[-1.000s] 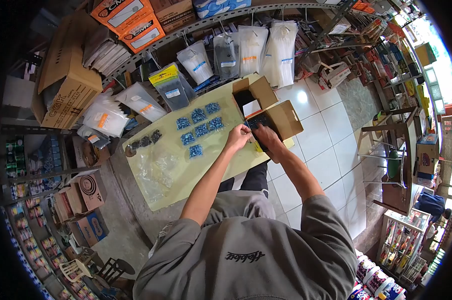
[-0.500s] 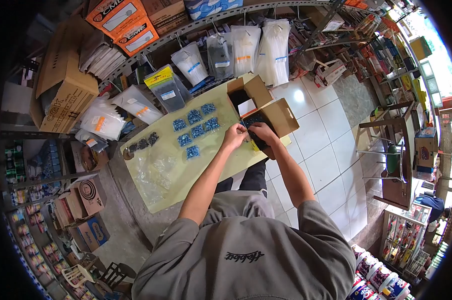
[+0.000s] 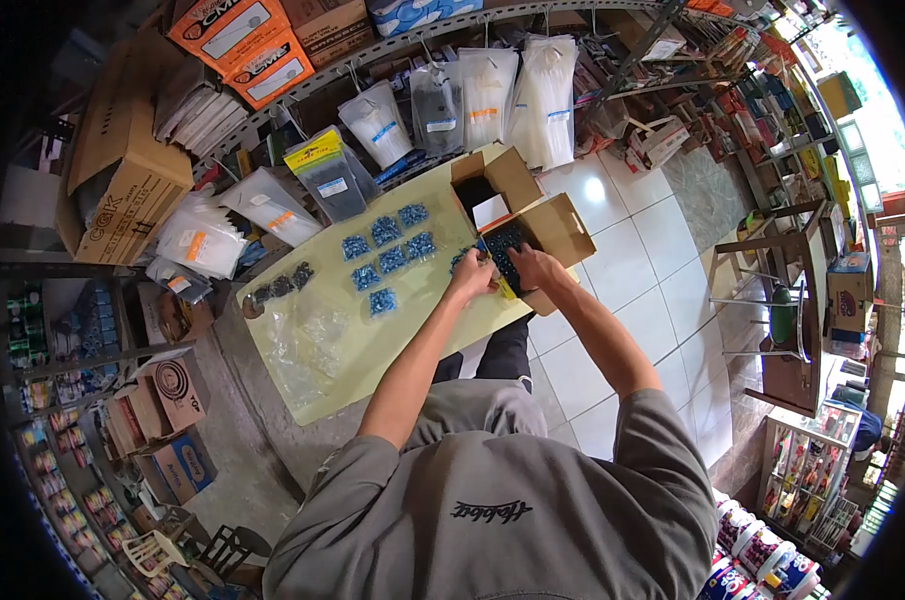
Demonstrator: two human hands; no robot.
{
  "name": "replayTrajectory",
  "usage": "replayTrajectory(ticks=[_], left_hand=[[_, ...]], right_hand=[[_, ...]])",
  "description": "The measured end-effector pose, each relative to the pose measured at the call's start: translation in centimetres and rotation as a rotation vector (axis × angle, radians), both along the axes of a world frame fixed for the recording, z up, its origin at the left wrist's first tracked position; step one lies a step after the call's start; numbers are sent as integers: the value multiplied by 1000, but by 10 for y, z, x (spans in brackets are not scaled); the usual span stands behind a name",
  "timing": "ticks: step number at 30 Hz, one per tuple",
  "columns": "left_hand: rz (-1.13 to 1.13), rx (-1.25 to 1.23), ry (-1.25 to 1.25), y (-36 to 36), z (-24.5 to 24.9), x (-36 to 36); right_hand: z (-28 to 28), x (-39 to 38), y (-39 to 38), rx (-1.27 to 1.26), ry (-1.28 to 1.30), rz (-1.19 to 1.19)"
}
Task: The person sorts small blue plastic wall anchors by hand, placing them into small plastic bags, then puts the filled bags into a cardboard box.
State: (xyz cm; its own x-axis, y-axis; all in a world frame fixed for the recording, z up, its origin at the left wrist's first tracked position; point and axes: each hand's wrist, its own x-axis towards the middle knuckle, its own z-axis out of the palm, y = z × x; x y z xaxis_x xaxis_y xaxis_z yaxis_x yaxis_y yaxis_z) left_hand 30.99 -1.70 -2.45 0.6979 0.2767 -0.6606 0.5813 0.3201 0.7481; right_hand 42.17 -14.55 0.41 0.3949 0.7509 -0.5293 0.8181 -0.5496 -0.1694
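My left hand [image 3: 475, 272] is closed in a pinch at the near left edge of an open cardboard box [image 3: 565, 232]; what it holds is too small to make out. Some blue pieces [image 3: 458, 258] show just beside its fingers. My right hand [image 3: 535, 268] reaches into the box, fingers stretched down to the small dark blue pieces [image 3: 503, 240] inside; the fingertips are partly hidden. Left of the hands, several clear packets of blue pieces [image 3: 394, 258] lie in loose rows on the pale yellow tabletop [image 3: 363, 350].
Dark small packets [image 3: 281, 287] and crumpled clear plastic bags [image 3: 308, 345] lie on the table's left part. Bags of cable ties [image 3: 488, 100] hang from the shelf rail behind. A second open box flap [image 3: 508, 180] stands at the back. White floor tiles [image 3: 653, 270] lie to the right.
My right hand has moved away from my left and down into the box, uncovering the dark blue pieces. My left hand has stayed near the box edge, turned slightly.
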Motion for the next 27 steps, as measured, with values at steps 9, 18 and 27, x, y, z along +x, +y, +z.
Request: replayTrajectory(ticks=[9,18,27], left_hand=[[-46,361,22,-10,0,1],[-36,329,16,-10,36,3],[133,19,-52,-11,-5,2]], right_hand=[[-52,-9,-5,176,-357,142],[-41,-9,5,194,-308,46],[-53,-11,21,511,210,-818]])
